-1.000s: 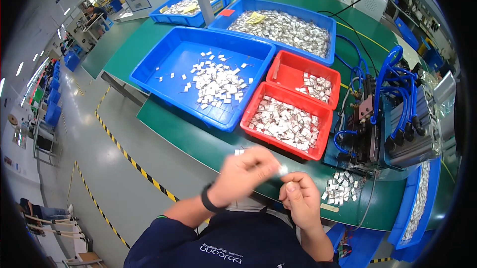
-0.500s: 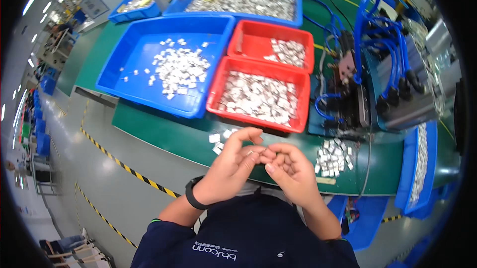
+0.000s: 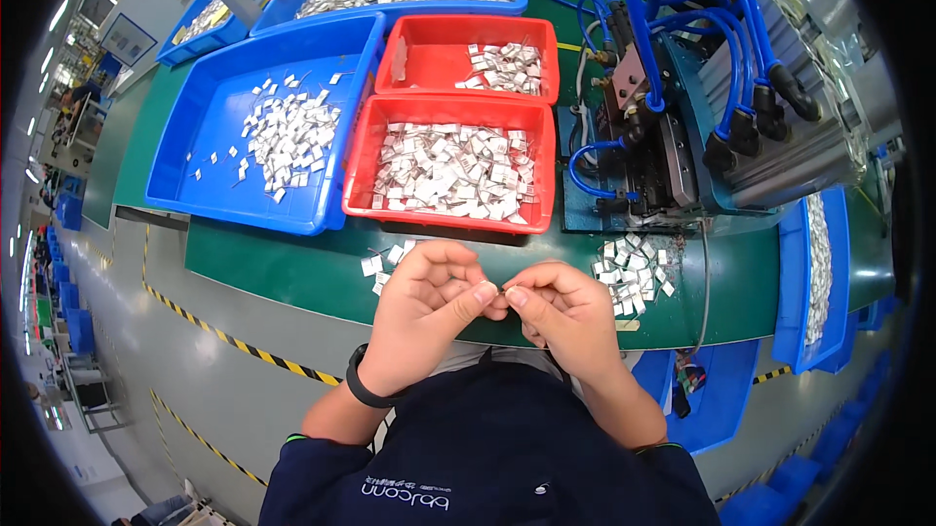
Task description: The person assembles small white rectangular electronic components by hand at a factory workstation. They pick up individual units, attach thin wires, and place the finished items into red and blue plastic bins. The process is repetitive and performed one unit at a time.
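From where I stand, the person's left hand (image 3: 421, 304) and right hand (image 3: 572, 323) meet at the centre of the frame, over the near edge of the green surface (image 3: 283, 268). The left grip is pinched, thumb against forefinger, on a thin dark piece (image 3: 501, 289); the right grip closes on the same piece from the other side. Fingertips cover most of it, so I can't tell its full shape. A black wristband (image 3: 365, 382) circles the left wrist.

Just beside the left hand lie a few small white rectangular parts (image 3: 395, 254). Right of the right hand spreads a loose pile of similar white parts (image 3: 635, 262), with a flat pale strip (image 3: 627, 325) just below it.

Above the hands sits a red plastic bin (image 3: 444, 221) heaped with white parts; directly behind it, a second red plastic bin (image 3: 429, 68) has its parts gathered toward the right. To their left, a large blue plastic tray (image 3: 210, 121) carries a scattered mound. In the upper right stands a dark metal machine (image 3: 675, 160) with thick blue hoses (image 3: 643, 48). At the right, a narrow blue tray (image 3: 793, 282) holds more parts.
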Available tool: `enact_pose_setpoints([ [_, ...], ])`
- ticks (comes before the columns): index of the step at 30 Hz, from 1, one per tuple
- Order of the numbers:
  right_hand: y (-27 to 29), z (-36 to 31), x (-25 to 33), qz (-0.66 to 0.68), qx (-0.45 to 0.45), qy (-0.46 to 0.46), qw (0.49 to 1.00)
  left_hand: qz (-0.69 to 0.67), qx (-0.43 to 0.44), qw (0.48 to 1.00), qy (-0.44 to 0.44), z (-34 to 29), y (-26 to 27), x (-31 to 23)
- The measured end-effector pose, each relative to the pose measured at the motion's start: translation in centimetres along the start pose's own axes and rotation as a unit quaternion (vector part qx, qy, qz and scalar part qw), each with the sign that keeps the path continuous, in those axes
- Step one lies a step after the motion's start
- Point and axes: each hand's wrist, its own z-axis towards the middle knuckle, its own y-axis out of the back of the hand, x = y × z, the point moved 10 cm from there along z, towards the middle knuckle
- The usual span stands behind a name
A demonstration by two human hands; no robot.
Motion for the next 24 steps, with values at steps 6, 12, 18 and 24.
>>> enact_pose_setpoints([
  [6, 0.1, -0.1, -0.4, 0.058, 0.019, -0.020, 0.998, -0.099, 0.025, 0.987, 0.127, -0.6, -1.1, 2.9],
  [12, 0.1, -0.2, -0.6, 0.107, 0.034, -0.039, 0.993, -0.173, 0.064, 0.967, 0.176, -0.8, -2.3, 3.9],
  [18, 0.5, -0.3, -0.9, 0.130, 0.022, -0.042, 0.990, -0.243, 0.098, 0.941, 0.213, -1.3, -3.2, 4.6],
  [24, 0.6, -0.6, 0.5, 0.142, 0.008, 0.028, 0.989, -0.270, 0.066, 0.933, 0.231, -1.7, -3.1, 5.5],
])
